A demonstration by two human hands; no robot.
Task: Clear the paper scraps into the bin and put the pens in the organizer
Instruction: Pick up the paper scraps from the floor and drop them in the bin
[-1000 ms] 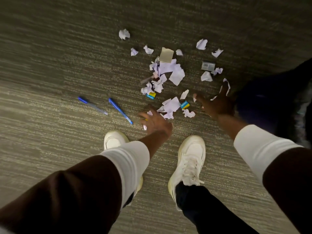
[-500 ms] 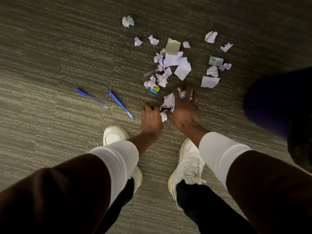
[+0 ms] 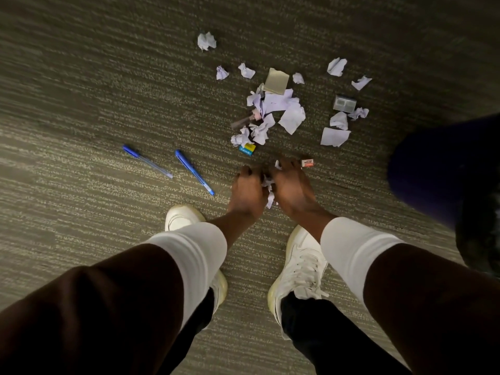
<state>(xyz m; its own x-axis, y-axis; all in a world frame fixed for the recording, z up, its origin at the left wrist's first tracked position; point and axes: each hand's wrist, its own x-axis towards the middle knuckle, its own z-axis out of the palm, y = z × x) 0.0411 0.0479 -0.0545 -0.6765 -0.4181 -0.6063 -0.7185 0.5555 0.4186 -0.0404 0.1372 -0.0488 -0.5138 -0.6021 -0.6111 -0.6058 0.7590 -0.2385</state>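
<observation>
On the carpet (image 3: 81,212) our left hand (image 3: 247,192) and right hand (image 3: 290,189) have just closed together, cupping a bunch of scraps (image 3: 268,185) for the bin; 2 pens (image 3: 194,171) wait.

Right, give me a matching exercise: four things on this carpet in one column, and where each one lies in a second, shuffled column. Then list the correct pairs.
Things:
1. two blue pens
2. yellow and blue eraser
3. gathered scraps
4. small grey box

Places:
A. pressed between the left hand and the right hand
B. far right of the litter, among loose scraps
C. bare carpet, left of the hands
D. near edge of the central paper pile

Pairs: 1-C, 2-D, 3-A, 4-B
</observation>
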